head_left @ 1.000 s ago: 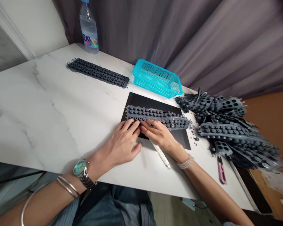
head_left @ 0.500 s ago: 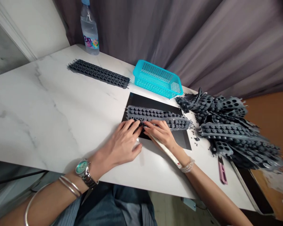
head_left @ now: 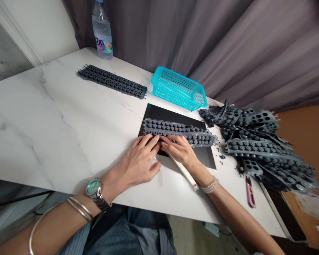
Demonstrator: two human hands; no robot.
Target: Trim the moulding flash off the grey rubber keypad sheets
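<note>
Near edge of the table: left hand (head_left: 139, 160), wearing a wristwatch (head_left: 94, 187) and silver bangles (head_left: 79, 209), and right hand (head_left: 182, 152), wearing a beaded bracelet (head_left: 210, 185). Both hands are half-curled, neither clenched nor fully spread, with fingertips on a grey moulded rubber strip (head_left: 175, 130) and almost meeting; whether they pinch it cannot be told. The strip lies on a black mat (head_left: 170, 114). A narrow white strip (head_left: 184, 171) runs beneath the right hand; any grip on it cannot be told. Right of the mat: pink-handled snips (head_left: 250, 193), grey crumbs (head_left: 220, 159) and a heap of rubber strips (head_left: 257, 148). Beyond: a teal plastic basket (head_left: 179, 88), a dark rubber strip (head_left: 111, 81) and a water bottle (head_left: 102, 30), on a white marble table (head_left: 55, 117).
</note>
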